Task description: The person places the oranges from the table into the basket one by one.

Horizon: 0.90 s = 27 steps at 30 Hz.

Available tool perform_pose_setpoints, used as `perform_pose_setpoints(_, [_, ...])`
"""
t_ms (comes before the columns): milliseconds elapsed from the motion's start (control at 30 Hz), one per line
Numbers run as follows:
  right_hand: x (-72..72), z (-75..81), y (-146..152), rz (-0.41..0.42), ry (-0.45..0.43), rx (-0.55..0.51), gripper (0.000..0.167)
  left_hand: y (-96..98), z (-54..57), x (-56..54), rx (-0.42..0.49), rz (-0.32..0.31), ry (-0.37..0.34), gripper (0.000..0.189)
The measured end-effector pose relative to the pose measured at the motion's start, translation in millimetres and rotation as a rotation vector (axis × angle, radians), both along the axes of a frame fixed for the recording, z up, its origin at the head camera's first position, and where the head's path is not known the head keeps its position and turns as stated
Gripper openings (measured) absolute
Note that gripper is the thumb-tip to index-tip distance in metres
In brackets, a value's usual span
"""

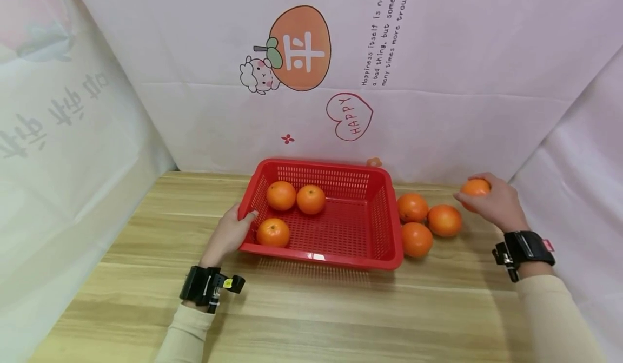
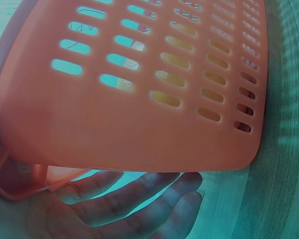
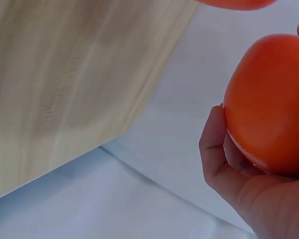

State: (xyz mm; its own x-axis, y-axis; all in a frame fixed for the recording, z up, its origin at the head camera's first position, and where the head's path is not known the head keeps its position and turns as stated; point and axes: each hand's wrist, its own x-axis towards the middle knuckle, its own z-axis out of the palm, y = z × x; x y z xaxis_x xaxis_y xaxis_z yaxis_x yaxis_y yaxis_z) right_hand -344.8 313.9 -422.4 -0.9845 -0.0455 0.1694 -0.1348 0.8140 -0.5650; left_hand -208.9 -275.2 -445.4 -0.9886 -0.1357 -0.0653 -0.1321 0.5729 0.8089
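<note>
My left hand (image 1: 229,233) grips the left rim of a red plastic basket (image 1: 328,262), thumb over the edge. In the left wrist view, the fingers (image 2: 134,199) curl along the outside of its slotted wall (image 2: 114,134). Three oranges lie inside: a back-left orange (image 1: 280,196), another orange (image 1: 311,199) beside it, and a front-left orange (image 1: 273,233). At the far right, my right hand (image 1: 501,203) holds an orange (image 1: 476,190) between thumb and fingers. The right wrist view shows this orange (image 3: 271,107) large, with fingers around its side.
Three loose oranges cluster against the basket's right side: a back orange (image 1: 412,207), a front orange (image 1: 416,239) and a right orange (image 1: 445,220). They stand on a wooden table (image 1: 311,319). Printed white cloth (image 1: 204,119) hangs behind and at both sides.
</note>
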Motion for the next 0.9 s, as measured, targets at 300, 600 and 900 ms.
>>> perform_pose_setpoints(300, [1.3,13.7,-16,0.040,0.060,0.006,0.068,-0.3,-1.1,-0.8,-0.006,0.005,0.000,0.046])
perform_pose_setpoints(600, [6.6,28.9,-33,0.064,0.078,-0.016,0.067,-1.5,-0.9,-1.4,-0.001,0.002,0.001,0.045])
perform_pose_setpoints(900, [14.1,42.9,-54,0.102,0.155,-0.001,0.061,-0.3,0.0,0.2,0.013,0.006,-0.005,0.046])
